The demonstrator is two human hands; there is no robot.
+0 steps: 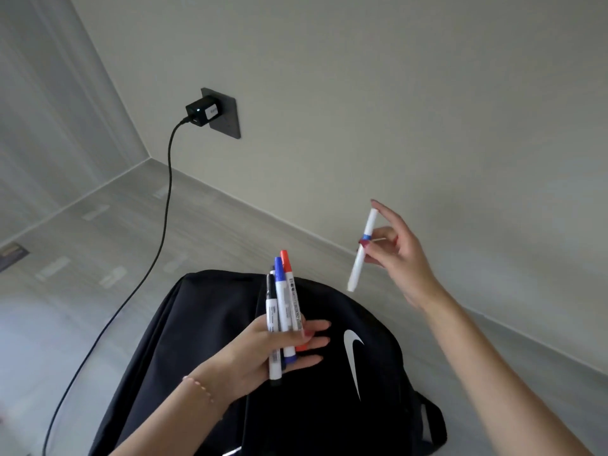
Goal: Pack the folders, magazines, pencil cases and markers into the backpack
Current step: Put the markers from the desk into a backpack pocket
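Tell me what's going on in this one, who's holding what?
A person is packing markers into a black backpack that sits on the floor by the wall. The left hand grips a bunch of markers with black, blue and red caps above the backpack. The right hand pinches a single white marker off to the side, held in the air. None of these markers is in the backpack yet. A charger is plugged into the wall outlet behind.
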